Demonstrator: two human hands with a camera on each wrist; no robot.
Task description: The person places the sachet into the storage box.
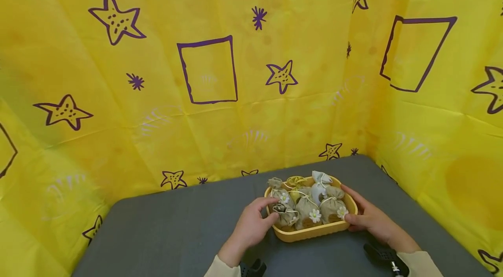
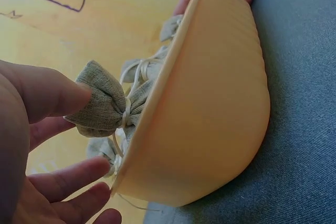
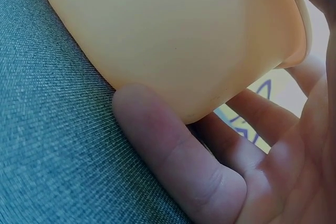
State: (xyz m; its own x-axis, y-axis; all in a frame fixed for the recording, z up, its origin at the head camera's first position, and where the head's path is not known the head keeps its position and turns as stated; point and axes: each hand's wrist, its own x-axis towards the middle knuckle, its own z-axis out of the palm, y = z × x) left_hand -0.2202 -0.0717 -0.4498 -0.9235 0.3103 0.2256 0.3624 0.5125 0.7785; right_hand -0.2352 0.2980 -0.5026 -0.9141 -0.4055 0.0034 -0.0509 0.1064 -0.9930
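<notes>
A yellow-orange oval basket (image 1: 308, 234) stands on the grey table, holding several small drawstring pouches. My left hand (image 1: 251, 222) is at the basket's left end. Its thumb and a finger pinch the gathered cloth top of a grey-beige pouch (image 2: 100, 103) at the front left; the other fingers are spread near the rim in the left wrist view. With my right hand (image 1: 371, 219) I grip the basket's right end, thumb near the front corner and fingers round the far side. White flowers decorate some pouches, including a beige one (image 1: 305, 209) in the middle.
The grey tabletop (image 1: 177, 229) extends left of the basket. A yellow curtain (image 1: 212, 137) with purple stars and square outlines hangs behind and along the right side. In the basket's back row are a pale pouch (image 1: 319, 187) and a mustard pouch (image 1: 295, 182).
</notes>
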